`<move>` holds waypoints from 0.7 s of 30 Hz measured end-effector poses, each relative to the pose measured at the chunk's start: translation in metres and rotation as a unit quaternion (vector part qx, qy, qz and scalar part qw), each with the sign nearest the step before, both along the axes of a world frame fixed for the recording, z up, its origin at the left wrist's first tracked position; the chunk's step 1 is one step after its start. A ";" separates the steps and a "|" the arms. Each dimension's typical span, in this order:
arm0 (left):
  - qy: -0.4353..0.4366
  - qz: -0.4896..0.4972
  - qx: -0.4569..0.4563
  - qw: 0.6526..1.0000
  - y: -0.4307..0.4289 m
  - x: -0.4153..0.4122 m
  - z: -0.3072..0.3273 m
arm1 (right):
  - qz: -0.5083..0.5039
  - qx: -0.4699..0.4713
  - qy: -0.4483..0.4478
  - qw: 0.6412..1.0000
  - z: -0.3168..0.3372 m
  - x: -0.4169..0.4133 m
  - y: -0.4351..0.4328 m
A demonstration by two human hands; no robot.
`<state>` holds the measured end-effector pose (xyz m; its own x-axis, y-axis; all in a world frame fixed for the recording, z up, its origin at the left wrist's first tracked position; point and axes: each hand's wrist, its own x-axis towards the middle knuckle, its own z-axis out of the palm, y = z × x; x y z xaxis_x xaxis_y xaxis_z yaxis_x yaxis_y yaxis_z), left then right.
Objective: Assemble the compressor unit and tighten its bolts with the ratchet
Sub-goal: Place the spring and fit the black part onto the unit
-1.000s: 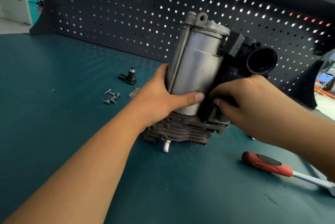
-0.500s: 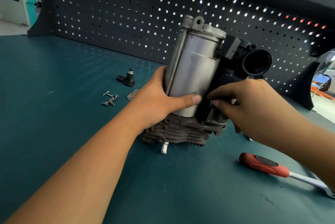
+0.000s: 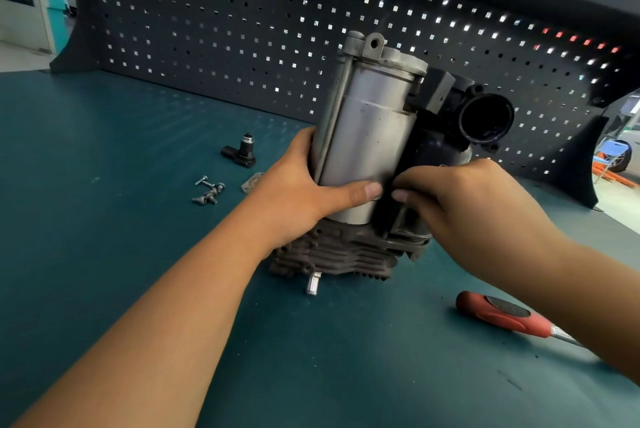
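Got both hands on the compressor [image 3: 363, 136] here. It's standing upright on its finned base [image 3: 332, 254] mid bench [image 3: 104, 237], silver can on top, pegboard [image 3: 207, 29] behind it.

My left hand [image 3: 298, 199] is wrapped round the lower part of the can from the left, thumb laid flat across the front. The other fingers go round the back where I can't see them. That forearm comes in from bottom left, pretty much straight, wrist in line.

My right hand [image 3: 464, 205] reaches in from the right, knuckles up and wrist a bit bent. It's curled onto the black housing [image 3: 433, 150] on the can's right side. Thumb and forefinger tips pinch the housing's near edge, just beside my left thumb tip. The rest of those fingers are tucked behind the hand, so can't tell what they're on.

The housing's big round port [image 3: 485, 117] sits above my right hand. A short silver stub [image 3: 312, 283] pokes out of the base at the front.

The ratchet [image 3: 498, 315], red handle, lies on the bench near the base on the right, its far end under my right forearm, neither hand on it. A few loose bolts [image 3: 207, 192] sit off to the left, apart from the compressor. There's a small black fitting [image 3: 242, 152] behind them and a little metal plate [image 3: 251, 182] just by my left hand
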<state>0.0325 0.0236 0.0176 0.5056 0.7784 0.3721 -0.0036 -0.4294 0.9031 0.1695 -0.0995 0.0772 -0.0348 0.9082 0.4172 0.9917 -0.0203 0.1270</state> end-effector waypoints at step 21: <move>-0.009 -0.010 -0.003 1.000 0.002 0.001 -0.001 | 0.059 -0.002 0.070 0.996 0.005 0.012 0.000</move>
